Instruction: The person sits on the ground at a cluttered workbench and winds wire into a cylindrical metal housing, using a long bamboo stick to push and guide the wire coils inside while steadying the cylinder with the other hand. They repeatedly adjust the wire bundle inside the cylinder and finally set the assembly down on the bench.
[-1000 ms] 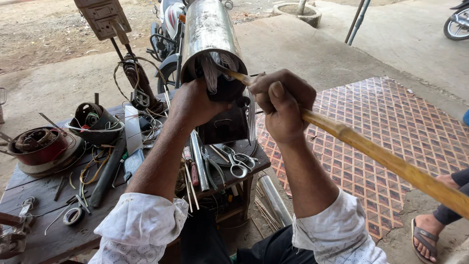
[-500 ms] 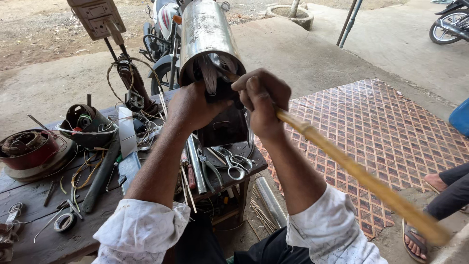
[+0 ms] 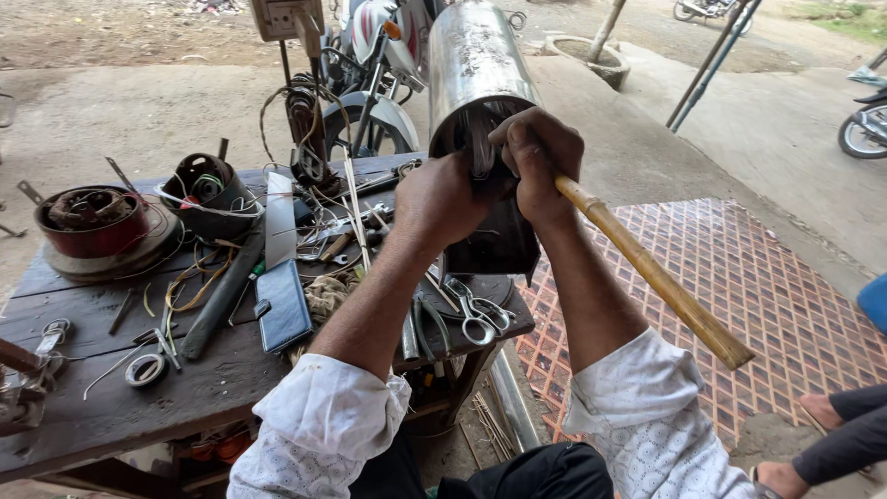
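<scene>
Both hands work at the open end of the metal cylinder (image 3: 473,65) on the desk (image 3: 212,388): left hand (image 3: 442,199) should brace the rim while right hand (image 3: 539,157), fist closed around the bamboo stick (image 3: 647,268), drives it straight along the bore.

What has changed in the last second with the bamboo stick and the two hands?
The right hand has pushed the bamboo stick further into the metal cylinder, so less of it sticks out. The left hand stays at the cylinder's open end. The scissors have not moved.
</scene>
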The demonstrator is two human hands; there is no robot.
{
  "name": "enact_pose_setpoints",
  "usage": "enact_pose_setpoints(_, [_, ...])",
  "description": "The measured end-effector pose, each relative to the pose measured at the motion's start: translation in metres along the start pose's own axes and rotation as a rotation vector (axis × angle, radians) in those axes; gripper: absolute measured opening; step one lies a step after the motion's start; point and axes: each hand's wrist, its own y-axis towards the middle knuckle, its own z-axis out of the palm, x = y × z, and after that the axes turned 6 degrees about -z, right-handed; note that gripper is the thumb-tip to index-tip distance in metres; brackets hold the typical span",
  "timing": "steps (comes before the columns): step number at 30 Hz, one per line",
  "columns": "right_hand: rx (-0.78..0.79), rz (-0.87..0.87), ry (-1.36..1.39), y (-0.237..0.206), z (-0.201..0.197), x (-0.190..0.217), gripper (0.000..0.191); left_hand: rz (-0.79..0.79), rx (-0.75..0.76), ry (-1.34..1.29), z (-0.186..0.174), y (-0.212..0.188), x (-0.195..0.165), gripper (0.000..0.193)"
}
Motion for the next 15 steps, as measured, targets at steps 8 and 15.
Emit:
enact_pose_setpoints(8, [-0.22,-0.128,0.199,-0.041,-0.015,0.074,0.034,0.098,-0.096,-0.052,0.005,-0.004,0.012,0.057])
enact_pose_setpoints(15, [-0.309,-0.205,0.259,-0.105,-0.051,0.168,0.039,0.231,0.101,-0.725,-0.012,-0.013,0.041,0.044])
